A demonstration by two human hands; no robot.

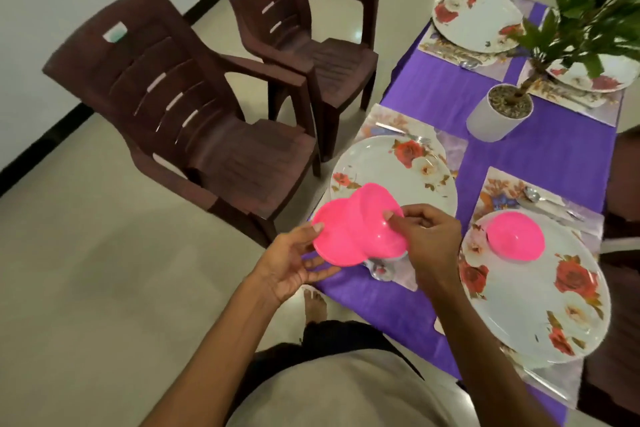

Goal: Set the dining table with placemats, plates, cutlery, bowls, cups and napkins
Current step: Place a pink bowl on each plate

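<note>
You find no text, brand or number you can read here. The nearer brown chair (166,107) carries a small white and green sticker (116,33) on its backrest, too blurred to read.

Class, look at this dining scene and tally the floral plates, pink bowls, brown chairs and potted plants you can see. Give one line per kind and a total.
Floral plates: 4
Pink bowls: 3, two held in the hands, one on the nearest plate
Brown chairs: 2
Potted plants: 1
Total: 10
</note>
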